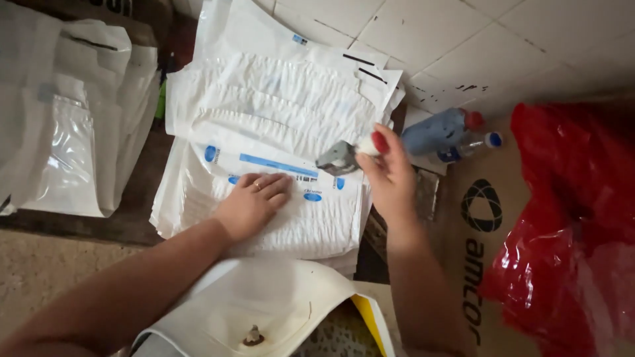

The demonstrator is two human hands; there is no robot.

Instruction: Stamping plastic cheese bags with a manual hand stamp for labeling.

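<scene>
- The left hand (253, 201) lies flat, palm down, on the top sheet of a stack of white paper bags (278, 132); the fingers are stretched out and close together, and one finger has a ring.
- The left hand holds nothing; it only presses on the paper, near the blue printed marks at the lower part of the top bag.
- The right hand (390, 175) is closed around a small brush (344, 157); the handle is white with a red end, and the grey flat head points to the left.
- The brush head is over the right edge of the top bag, just to the right of the left hand's fingertips, and a little higher in the view. If it touches the paper, I cannot tell.
- The stack is between both forearms and is spread a little like a fan; the upper sheets are wrinkled.
- Just behind the right hand, two plastic bottles (442, 132) lie on their sides, one with a red cap and one with a blue cap.
- A brown cardboard sheet (476, 218) is under the right forearm, and a red plastic bag (575, 218) is at the far right.
- More white bags (86, 119) lie on the left, well apart from the hands.
- Another white bag (264, 311) lies near the bottom, between the arms.
</scene>
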